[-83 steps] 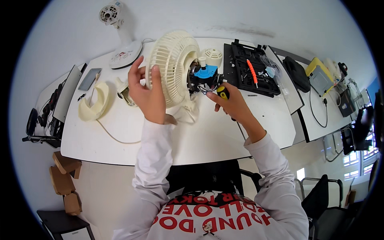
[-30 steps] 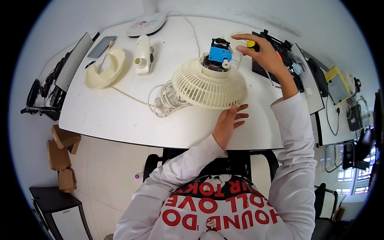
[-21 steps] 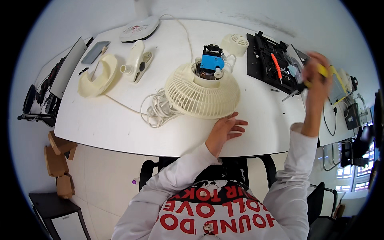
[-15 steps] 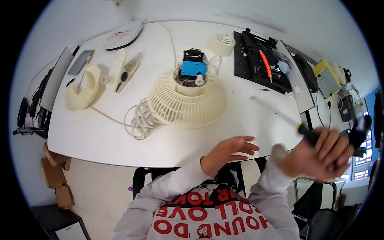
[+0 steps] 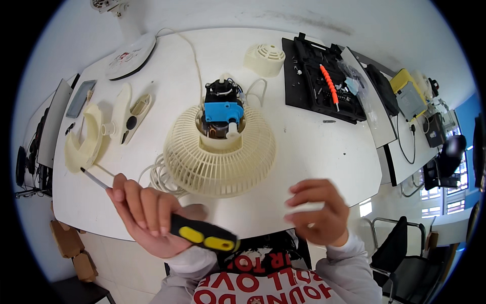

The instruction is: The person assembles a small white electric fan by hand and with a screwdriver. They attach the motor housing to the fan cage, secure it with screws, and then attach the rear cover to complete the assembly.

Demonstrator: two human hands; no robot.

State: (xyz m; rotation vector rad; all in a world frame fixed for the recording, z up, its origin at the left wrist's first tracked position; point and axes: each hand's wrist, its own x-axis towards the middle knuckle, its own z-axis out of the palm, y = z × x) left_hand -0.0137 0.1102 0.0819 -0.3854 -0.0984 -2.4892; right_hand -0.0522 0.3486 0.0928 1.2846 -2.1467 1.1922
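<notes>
My left hand (image 5: 147, 215) is closed round a screwdriver (image 5: 202, 234) with a black and yellow handle. Its shaft sticks out past the fingers toward the left, tip near the curved cream shell. Over the front right part of the table, my right hand (image 5: 321, 210) is in the air, fingers apart and holding nothing. Between and beyond the hands, a cream fan grille (image 5: 220, 175) lies on the table. On top of it stands the uncovered fan motor (image 5: 217, 129), with a blue plastic part fixed to it.
A cream vented motor cover (image 5: 265, 60) stands behind the fan. Back right lies an open black tool case (image 5: 324, 104) with an orange flexible shaft (image 5: 329, 86) on it. At left are a curved cream shell (image 5: 91, 129), a stand piece (image 5: 121, 114), a phone (image 5: 81, 99) and a round base (image 5: 131, 55).
The screwdriver has passed from my right hand to my left. My left hand has moved left, and the emptied right hand has come in toward the middle. The view has shifted.
</notes>
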